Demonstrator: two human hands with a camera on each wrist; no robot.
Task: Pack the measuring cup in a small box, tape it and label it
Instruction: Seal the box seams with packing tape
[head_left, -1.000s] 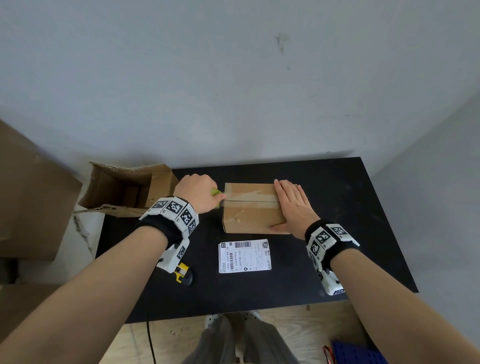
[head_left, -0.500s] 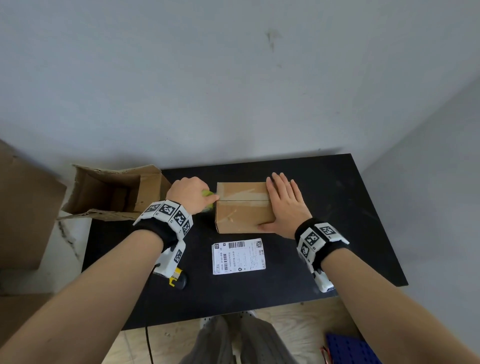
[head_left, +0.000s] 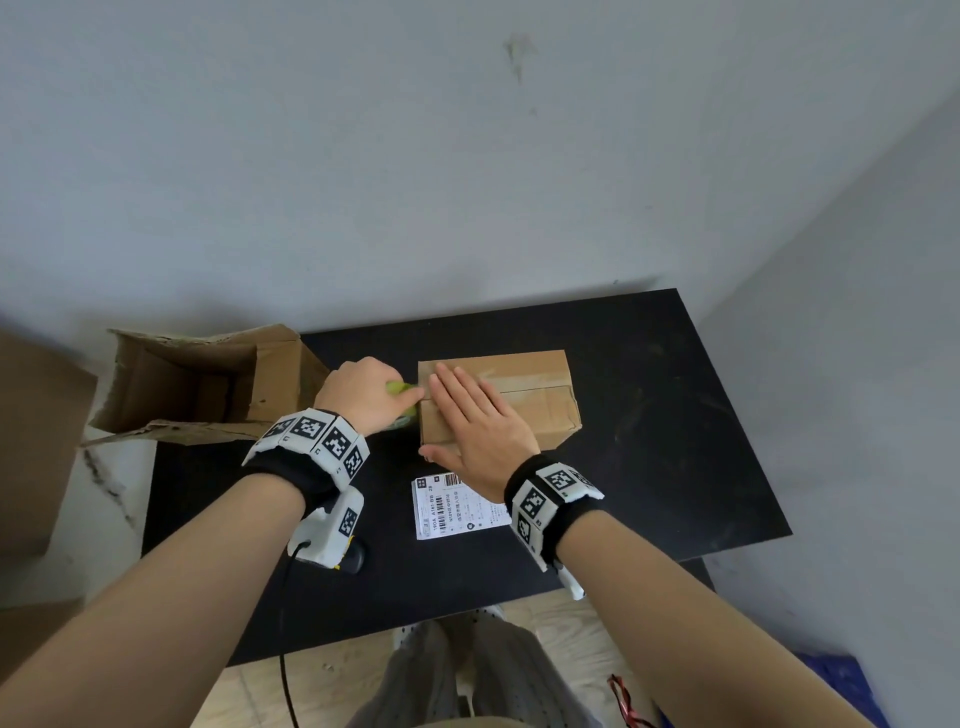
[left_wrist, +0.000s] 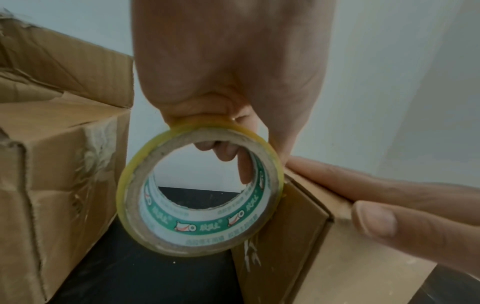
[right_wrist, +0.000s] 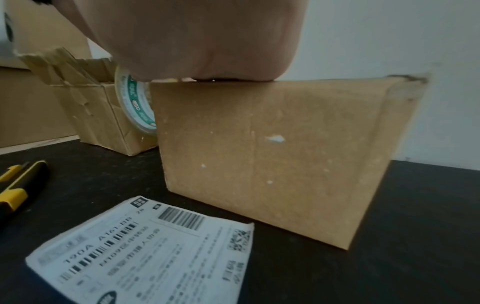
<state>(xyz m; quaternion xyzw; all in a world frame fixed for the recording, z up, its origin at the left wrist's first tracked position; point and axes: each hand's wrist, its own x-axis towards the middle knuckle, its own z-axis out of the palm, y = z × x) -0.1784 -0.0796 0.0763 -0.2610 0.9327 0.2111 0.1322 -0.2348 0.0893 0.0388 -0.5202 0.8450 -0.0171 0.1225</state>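
A small closed cardboard box (head_left: 530, 397) stands mid-table, a strip of clear tape along its top seam. My left hand (head_left: 363, 395) grips a roll of clear tape (left_wrist: 200, 189) with a yellowish edge, held upright against the box's left end. Its fingers pass through the core. The roll (right_wrist: 135, 102) peeks out behind the box in the right wrist view. My right hand (head_left: 472, 421) lies flat on the left part of the box top, fingers straight, thumb down the front face. A white shipping label (head_left: 457, 506) lies on the table in front of the box. The measuring cup is not visible.
An open, torn cardboard carton (head_left: 202, 384) stands at the table's back left corner, close to the roll. A yellow and black utility knife (right_wrist: 18, 185) lies near the front left, under my left wrist. The black table (head_left: 675, 441) meets a grey wall behind.
My right hand slid left along the box top, from its right end to the left part beside the tape roll. The left hand stayed at the box's left end with the roll.
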